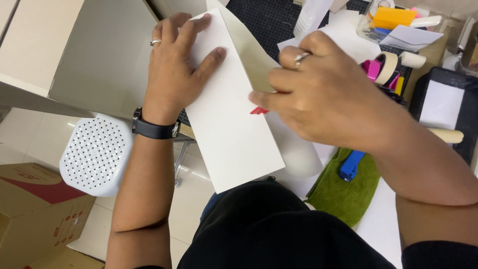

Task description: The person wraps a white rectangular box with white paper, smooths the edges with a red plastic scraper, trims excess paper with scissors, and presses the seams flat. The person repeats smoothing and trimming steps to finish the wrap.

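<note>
Two hands: both on card [226,124].
Left hand [174,69]: flat, open, pinning card steady.
Right hand [318,94]: clenched on red tool [259,110], perhaps a cutter.

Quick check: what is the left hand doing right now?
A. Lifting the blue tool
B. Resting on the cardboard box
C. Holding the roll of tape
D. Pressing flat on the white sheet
D: the left hand lies spread, palm down, on the white sheet.
</note>
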